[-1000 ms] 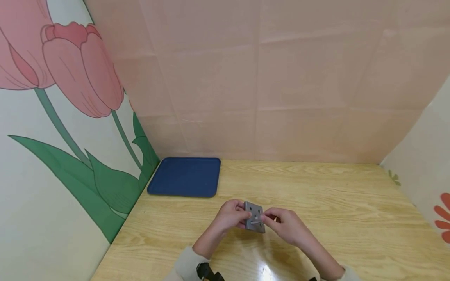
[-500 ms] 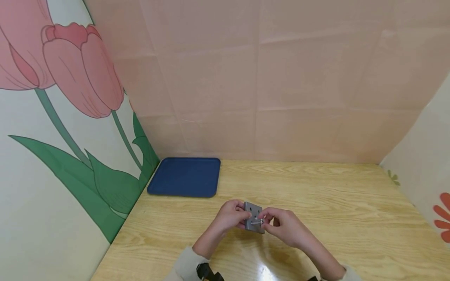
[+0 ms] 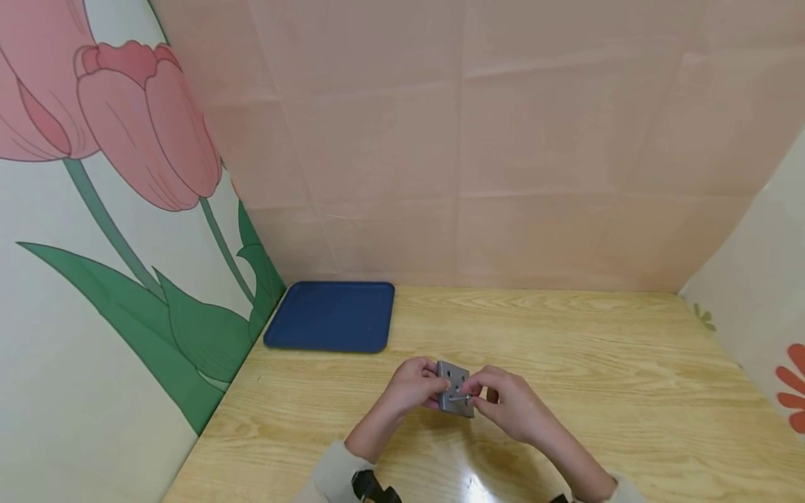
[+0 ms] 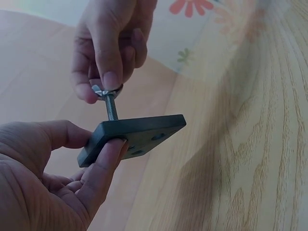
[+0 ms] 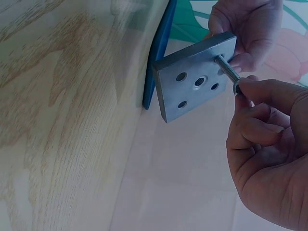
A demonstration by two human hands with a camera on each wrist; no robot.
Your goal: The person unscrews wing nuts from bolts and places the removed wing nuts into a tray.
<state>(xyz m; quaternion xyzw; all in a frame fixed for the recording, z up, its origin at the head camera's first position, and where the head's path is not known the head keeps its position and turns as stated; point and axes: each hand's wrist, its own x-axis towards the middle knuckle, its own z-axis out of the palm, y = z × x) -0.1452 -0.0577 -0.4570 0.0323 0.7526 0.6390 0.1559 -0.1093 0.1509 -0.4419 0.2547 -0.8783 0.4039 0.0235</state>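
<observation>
A grey metal plate (image 3: pixel 454 406) with several round holes is held up over the table by my left hand (image 3: pixel 411 384), thumb on one face and fingers behind. From a hole near one corner a threaded bolt (image 5: pixel 226 69) sticks out, roughly square to the face. At its outer end sits a small silver wing nut (image 4: pixel 98 91), partly covered by fingertips. My right hand (image 3: pixel 509 405) pinches that nut between thumb and index finger, its other fingers curled in. In the left wrist view the plate is seen nearly edge-on.
A blue tray (image 3: pixel 330 318) lies at the back left of the wood-grain table (image 3: pixel 597 363). Behind the table hangs a pinkish covering (image 3: pixel 503 175). A tulip-painted panel (image 3: pixel 126 279) borders the left side, and a white flowered one (image 3: pixel 755 279) the right.
My right thumb and index finger have shifted and regripped round the wing nut, with slight turning motion. My left hand and the plate have stayed almost still.
</observation>
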